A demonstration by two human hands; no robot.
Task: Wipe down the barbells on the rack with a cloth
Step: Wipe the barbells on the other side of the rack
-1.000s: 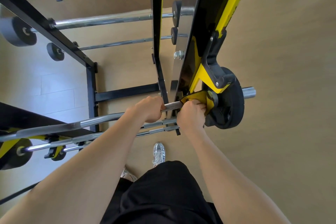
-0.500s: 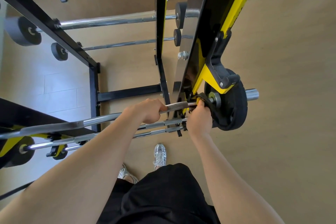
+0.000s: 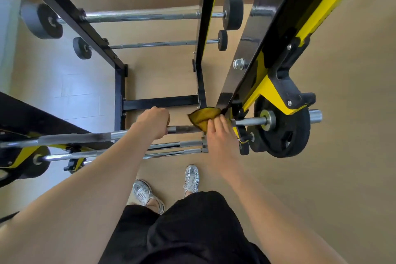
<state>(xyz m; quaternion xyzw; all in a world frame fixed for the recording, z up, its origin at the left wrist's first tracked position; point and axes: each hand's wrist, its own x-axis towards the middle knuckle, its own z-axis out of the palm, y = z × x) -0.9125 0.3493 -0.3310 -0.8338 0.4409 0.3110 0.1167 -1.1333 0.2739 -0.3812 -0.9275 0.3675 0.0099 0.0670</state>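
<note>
A steel barbell (image 3: 85,137) lies across the black and yellow rack (image 3: 276,34), with a black plate (image 3: 285,135) on its right end. My left hand (image 3: 155,122) is closed around the bar near its middle. A yellow cloth (image 3: 203,117) is draped over the bar just left of the rack upright. My right hand (image 3: 217,133) presses on the cloth's lower edge with its fingers spread, pinching the fabric against the bar.
Two thinner bars (image 3: 171,148) sit just below the gripped barbell. Further barbells with small black plates (image 3: 147,16) rest on a second black rack (image 3: 120,83) beyond. My two grey sneakers (image 3: 191,178) stand on the tan floor under the bar.
My right hand has moved left from the plate collar to the bar beside the upright, and the yellow cloth now shows spread over the bar. The left hand kept its grip.
</note>
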